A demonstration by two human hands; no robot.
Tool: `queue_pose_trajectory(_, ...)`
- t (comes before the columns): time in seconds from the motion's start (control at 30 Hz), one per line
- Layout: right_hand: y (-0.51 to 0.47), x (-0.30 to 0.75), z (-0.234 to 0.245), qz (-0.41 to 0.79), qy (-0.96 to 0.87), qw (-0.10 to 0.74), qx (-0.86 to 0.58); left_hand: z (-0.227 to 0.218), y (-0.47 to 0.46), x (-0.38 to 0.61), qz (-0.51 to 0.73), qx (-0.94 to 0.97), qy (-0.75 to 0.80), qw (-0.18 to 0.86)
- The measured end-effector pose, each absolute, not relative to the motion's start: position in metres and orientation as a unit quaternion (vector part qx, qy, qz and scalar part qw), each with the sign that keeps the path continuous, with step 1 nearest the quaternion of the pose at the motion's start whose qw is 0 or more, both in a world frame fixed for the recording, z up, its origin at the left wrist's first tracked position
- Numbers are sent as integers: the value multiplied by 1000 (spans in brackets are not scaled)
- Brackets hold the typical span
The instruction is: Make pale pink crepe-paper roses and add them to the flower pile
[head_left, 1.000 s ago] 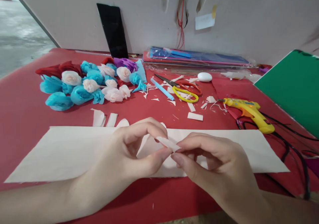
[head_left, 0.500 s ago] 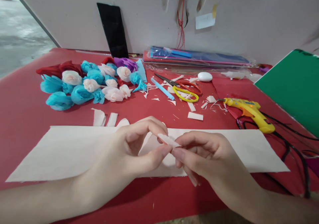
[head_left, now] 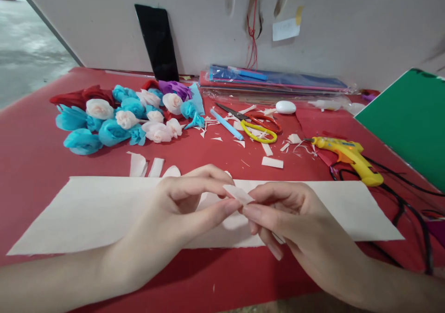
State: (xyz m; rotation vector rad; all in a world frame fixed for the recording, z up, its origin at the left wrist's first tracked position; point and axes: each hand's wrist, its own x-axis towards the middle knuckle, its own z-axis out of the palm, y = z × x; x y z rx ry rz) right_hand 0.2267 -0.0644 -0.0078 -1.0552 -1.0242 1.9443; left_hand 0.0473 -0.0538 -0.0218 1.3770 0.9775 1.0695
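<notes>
A small piece of pale pink paper (head_left: 238,193) is pinched between my two hands at the middle of the view. My left hand (head_left: 194,206) grips its left side between thumb and fingers. At its right end, my right hand (head_left: 285,211) holds it between thumb and forefinger, with the other fingers curled below. Beneath both hands a long pale paper strip (head_left: 93,215) lies flat across the table. Just behind it are several small cut paper pieces (head_left: 138,164), one partly tucked beside my left hand.
Blue, pink, red and purple paper flowers (head_left: 114,130) lie at the back left. Scissors (head_left: 259,130), a blue pen (head_left: 227,125) and scraps are at the centre. A yellow glue gun (head_left: 351,155) with black cables rests at right. A black phone (head_left: 157,41) leans on the wall.
The small paper piece has tilted so more of its face shows. My left fingers have straightened a little along it; both hands stay in nearly the same place.
</notes>
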Motion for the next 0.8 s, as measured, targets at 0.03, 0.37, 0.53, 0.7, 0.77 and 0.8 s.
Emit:
queue_pose_trajectory(0.03,-64,227,-8,754,-391,341,-403,-23,-54,46,448,578,411,545)
queue_pose_trajectory(0.37,-62,226,-14,784,-373,319,-380,-32,-56,40,407,566,379,608)
queue_pose_trajectory(0.53,-67,221,-9,567,-576,398,-434,-31,-55,43,423,594,387,565)
queue_pose_trajectory(0.7,-70,221,-9,314,-738,413,-432,-31,-56,46,445,593,392,545)
queue_pose_trajectory(0.77,-71,222,-10,253,-765,410,-427,-31,-56,46,454,591,391,541)
queue_pose_trajectory(0.8,-71,223,-11,227,-776,411,-422,-30,-57,46,458,591,387,540)
